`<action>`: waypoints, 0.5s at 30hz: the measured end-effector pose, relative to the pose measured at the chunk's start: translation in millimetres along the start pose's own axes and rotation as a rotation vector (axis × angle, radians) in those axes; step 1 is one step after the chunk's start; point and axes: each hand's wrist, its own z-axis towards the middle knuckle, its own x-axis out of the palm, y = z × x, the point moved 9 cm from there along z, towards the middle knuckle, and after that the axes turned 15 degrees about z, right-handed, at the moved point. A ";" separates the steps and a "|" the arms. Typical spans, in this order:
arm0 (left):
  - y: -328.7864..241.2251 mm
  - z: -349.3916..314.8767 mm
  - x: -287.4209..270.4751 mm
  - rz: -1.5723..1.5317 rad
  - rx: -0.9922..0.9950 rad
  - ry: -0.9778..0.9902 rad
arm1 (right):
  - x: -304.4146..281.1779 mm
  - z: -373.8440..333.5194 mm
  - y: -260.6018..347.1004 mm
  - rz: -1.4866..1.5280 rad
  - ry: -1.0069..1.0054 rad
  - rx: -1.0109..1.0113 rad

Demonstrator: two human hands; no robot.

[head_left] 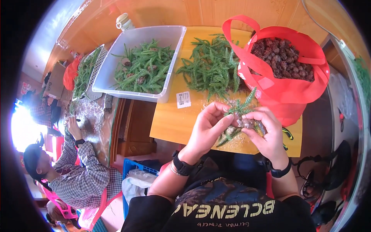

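Over the near part of the yellow table, my left hand pinches a green artificial pine sprig between thumb and fingers. From the other side, my right hand closes on the small brownish-grey middle of the sprig, which looks like a pine cone; fingers partly hide it. More green needles stick out below, towards me. Just past my hands lies a loose heap of green sprigs. A red bag full of brown pine cones stands at the far right.
A clear plastic bin holds sprigs with pine cones. A white label and white crumbs lie on the table. Yellow-and-black handles show beside my right hand. A co-worker sits at the left table; a blue crate stands between us.
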 end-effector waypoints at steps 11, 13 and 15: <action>8.0 -1.4 -1.4 -0.079 0.046 -0.018 | -3.8 -1.6 7.9 -0.044 -0.002 -0.034; -3.0 -2.8 5.3 -0.030 0.055 -0.025 | -5.4 -2.4 7.2 -0.047 -0.014 -0.032; 4.6 -2.0 7.9 -0.198 0.016 0.013 | -6.1 -3.1 6.5 -0.050 -0.018 -0.025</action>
